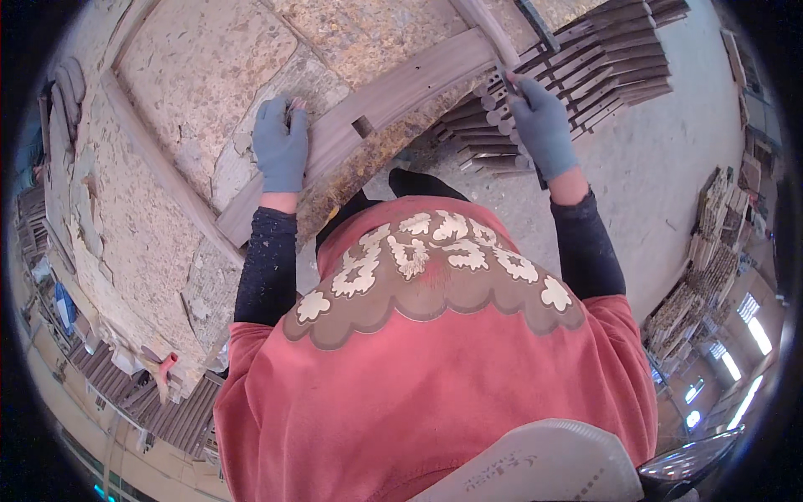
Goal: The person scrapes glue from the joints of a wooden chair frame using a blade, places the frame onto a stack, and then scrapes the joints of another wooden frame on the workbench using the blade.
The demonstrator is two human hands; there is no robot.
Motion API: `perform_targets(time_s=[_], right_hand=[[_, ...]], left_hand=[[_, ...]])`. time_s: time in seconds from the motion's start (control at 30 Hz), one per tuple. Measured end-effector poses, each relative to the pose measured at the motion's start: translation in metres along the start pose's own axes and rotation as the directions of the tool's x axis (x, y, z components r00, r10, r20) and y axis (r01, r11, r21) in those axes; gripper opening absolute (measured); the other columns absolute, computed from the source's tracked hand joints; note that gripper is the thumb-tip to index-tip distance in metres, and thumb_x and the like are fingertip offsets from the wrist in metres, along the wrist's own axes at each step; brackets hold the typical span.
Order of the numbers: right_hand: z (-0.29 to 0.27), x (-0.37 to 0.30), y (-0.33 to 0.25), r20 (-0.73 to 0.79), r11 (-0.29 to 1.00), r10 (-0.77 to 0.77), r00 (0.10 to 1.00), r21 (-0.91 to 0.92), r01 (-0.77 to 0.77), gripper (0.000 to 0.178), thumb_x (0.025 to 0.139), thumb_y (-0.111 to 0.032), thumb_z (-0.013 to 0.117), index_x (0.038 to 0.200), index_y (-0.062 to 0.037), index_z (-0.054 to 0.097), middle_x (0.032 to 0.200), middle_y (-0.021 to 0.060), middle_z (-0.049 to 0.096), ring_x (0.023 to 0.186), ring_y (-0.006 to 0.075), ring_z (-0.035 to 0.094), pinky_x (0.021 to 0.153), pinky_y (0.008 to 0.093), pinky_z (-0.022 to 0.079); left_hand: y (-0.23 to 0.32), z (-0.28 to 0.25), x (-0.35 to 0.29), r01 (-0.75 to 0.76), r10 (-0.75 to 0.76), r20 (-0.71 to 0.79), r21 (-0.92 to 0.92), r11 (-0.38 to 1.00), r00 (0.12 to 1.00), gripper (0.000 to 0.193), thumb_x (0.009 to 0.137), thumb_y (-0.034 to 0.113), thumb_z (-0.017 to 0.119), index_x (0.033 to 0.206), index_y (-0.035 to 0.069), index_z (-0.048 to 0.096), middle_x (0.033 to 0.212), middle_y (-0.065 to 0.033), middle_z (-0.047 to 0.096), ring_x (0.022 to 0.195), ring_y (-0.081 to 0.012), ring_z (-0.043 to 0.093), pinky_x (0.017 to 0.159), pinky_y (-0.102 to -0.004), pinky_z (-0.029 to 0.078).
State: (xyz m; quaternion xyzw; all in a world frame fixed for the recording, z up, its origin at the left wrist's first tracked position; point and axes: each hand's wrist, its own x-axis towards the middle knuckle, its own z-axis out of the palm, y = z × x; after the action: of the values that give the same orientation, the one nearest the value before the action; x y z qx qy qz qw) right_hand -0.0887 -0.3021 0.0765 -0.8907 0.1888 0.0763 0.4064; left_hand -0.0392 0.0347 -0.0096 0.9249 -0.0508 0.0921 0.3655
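My left hand (282,146), in a grey-blue glove with bare fingertips, rests at the edge of a wide brown wooden rail (401,86). Its thumb stands a little apart from the bent fingers, and nothing shows between them. The rail belongs to a wooden frame lying on a worn, patchy workbench (201,84), and a small rectangular slot is cut through it. In my gloved right hand (544,125), closed fingers grip a thin dark bar-shaped tool (508,80). The tool's upper end touches or nearly touches the frame's corner joint; its lower end shows below my palm.
Beyond the bench edge, a stack of dark wooden slats (598,67) sits close to my right hand. Narrower frame pieces (159,155) cross the bench at left. A red-ended tool (167,363) lies at the bench's near left edge. Piled timber (698,268) lines the far right.
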Motion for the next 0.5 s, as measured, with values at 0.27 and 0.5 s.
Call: perform_targets(time_s=[0.27,0.5], right_hand=[[-0.004,0.015,0.046,-0.033,0.983,-0.092,0.995,-0.162,0.085,0.031,0.083,-0.012,0.055,0.114,-0.0095,0.061,0.091,0.0142,0.066,0.077,0.0167,0.063,0.072,0.0277,0.048],[-0.002,0.005,0.007,-0.042,0.991,-0.092,0.995,-0.105,0.087,0.032,0.083,-0.011,0.054,0.114,-0.0079,0.060,0.093,0.0175,0.065,0.082,0.0248,0.064,0.073,0.0315,0.049]], left_hand=[[0.001,0.000,-0.001,-0.022,0.021,-0.016,-0.018,1.000,1.000,0.018,0.081,0.018,0.061,0.090,0.002,0.059,0.083,-0.0133,0.057,0.077,-0.0294,0.056,0.068,-0.0371,0.044],[0.006,-0.003,0.000,0.008,-0.008,0.004,0.036,0.999,1.000,0.017,0.082,0.018,0.061,0.089,0.003,0.059,0.082,-0.0135,0.057,0.076,-0.0297,0.056,0.067,-0.0373,0.044]])
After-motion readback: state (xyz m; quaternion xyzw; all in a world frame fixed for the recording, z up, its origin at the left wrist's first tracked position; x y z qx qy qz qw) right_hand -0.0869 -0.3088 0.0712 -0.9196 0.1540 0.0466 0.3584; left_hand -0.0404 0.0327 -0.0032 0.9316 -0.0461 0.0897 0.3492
